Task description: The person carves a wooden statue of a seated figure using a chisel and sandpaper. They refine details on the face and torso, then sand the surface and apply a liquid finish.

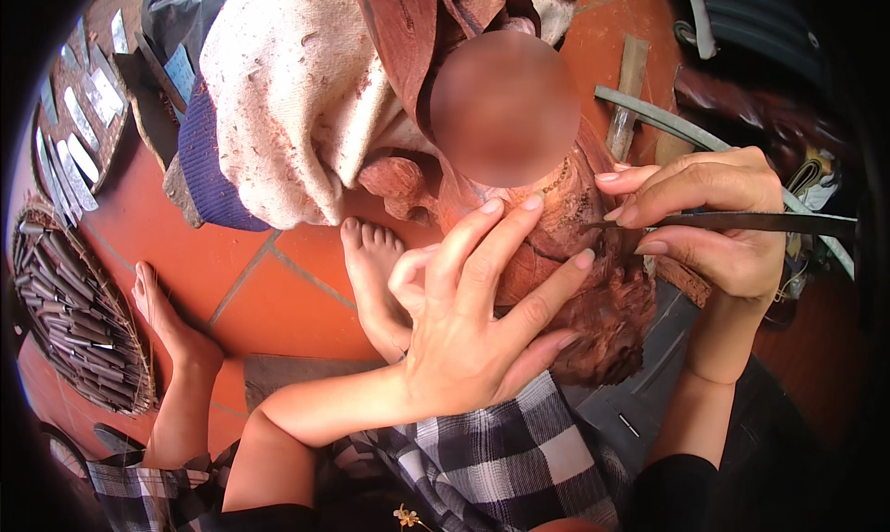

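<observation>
Presently, the left hand (pixel 468 333) lies spread-fingered, steadying the reddish wood carving (pixel 565 254) propped against the lap. The right hand (pixel 714 217) pinches a slim chisel (pixel 742 221), tip at the carving. Advisable: shallow, controlled cuts, bracing fingertips kept clear of the edge.

My left hand (pixel 473 319) lies on the reddish wood carving (pixel 565 254), fingers spread over its surface. My right hand (pixel 714 221) pinches a thin dark carving tool (pixel 742 222), and its tip touches the wood. On the far left, two round woven trays (pixel 79 310) with many chisels lie on the red tile floor (pixel 278 300).
</observation>
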